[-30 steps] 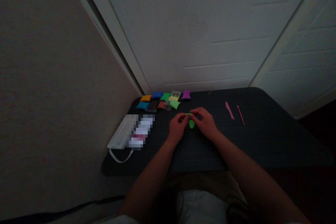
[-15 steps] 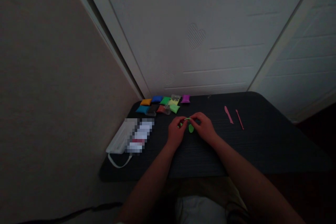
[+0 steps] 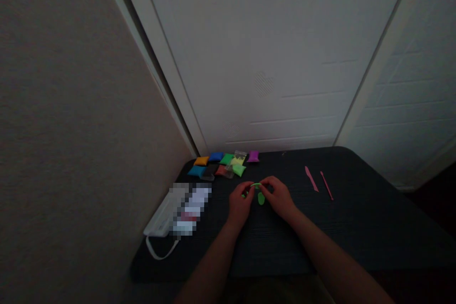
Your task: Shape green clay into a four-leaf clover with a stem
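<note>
A thin strip of bright green clay (image 3: 255, 185) is stretched in a slight arch between my two hands. My left hand (image 3: 240, 205) is closed, pinching the strip's left end between thumb and fingers. At its right end, the thumb and fingers of my right hand (image 3: 280, 198) pinch the same strip. Just below, a flat green oval piece (image 3: 261, 198) lies on the dark table between the hands. Another bit of green shows beside my left fingers, mostly hidden by them.
Several coloured clay packets lie at the back left, including an orange packet (image 3: 201, 161) and a purple packet (image 3: 253, 156). A pink plastic knife (image 3: 311, 179) and a thin pink stick tool (image 3: 327, 186) lie right. A white case (image 3: 156, 224) with a strap sits front left, partly blurred.
The view has tilted upward, so the table and hands appear lower in the picture. Both hands keep their pinch on the green strip, with little visible movement.
</note>
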Motion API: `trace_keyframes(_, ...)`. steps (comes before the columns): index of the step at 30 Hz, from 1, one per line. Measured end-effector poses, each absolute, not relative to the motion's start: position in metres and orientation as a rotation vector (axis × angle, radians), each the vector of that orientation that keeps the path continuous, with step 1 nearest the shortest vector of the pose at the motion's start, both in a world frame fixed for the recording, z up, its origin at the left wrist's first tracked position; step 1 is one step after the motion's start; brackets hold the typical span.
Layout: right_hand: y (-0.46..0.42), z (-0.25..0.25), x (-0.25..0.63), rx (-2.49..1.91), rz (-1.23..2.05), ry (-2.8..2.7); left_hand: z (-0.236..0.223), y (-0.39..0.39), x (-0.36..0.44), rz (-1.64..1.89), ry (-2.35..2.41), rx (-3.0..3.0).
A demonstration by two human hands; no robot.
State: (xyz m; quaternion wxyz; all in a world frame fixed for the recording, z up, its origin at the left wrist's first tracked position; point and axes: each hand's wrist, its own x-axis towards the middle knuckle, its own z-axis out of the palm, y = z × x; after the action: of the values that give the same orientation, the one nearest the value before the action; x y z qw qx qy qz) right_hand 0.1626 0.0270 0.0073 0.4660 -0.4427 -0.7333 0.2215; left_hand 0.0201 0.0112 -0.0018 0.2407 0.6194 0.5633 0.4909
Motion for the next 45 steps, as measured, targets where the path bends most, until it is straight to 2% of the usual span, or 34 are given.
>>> trace_keyframes(45, 0.0234, 0.0132, 0.1560, -1.073, 0.613, -1.754, 0.0014, 0.0103, 0.0202, 1.340, 1.628, 1.787)
